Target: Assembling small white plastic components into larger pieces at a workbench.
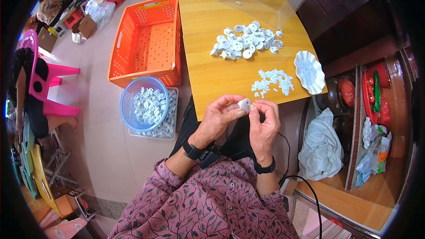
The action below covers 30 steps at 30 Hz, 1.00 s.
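White plastic disc piece [244, 104] is held in the air just off the near edge of the yellow wood-grain bench [199, 40], in front of the wearer's body. Left hand [215, 118] is nearly closed, thumb and forefinger pinching the piece at its rim. Right hand [264, 124] has thumb and fingers drawn together at the piece's right side; whether it grips the disc or a smaller part cannot be told. Judged by appearance, the piece is light, stiff and smooth, somewhat slippery, and unlikely to break under finger pressure; the rim offers the best hold, leaving the flat face free. On the bench, a heap of similar white pieces [248, 41] shows rounded faces, some with small dark openings. Nearer the wearer lie small translucent fittings [273, 81], apparently hard plastic, with more in a glossy white scalloped dish [320, 87] at the right edge. To the left, a blue perforated basket [127, 108] contains white parts; beside it stands a rigid orange slatted crate [116, 64].
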Each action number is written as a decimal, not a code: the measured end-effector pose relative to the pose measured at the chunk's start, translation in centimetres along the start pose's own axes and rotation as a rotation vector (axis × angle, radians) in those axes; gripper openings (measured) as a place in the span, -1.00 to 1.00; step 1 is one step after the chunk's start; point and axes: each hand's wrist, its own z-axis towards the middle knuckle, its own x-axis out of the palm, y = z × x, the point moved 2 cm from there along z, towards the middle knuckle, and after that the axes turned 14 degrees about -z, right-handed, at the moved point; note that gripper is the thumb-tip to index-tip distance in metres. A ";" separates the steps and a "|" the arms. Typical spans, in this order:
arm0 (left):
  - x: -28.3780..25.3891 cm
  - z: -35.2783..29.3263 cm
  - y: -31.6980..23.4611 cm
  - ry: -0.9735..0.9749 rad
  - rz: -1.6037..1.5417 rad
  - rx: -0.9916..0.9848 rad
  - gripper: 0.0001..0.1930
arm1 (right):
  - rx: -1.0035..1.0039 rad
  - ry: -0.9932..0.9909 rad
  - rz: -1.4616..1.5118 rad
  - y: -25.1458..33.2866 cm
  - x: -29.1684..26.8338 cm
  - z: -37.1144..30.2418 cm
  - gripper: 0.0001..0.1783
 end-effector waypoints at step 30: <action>0.1 -0.6 -0.3 0.016 -0.150 -0.065 -0.66 | -0.035 0.016 -0.020 1.5 0.0 -0.8 -0.88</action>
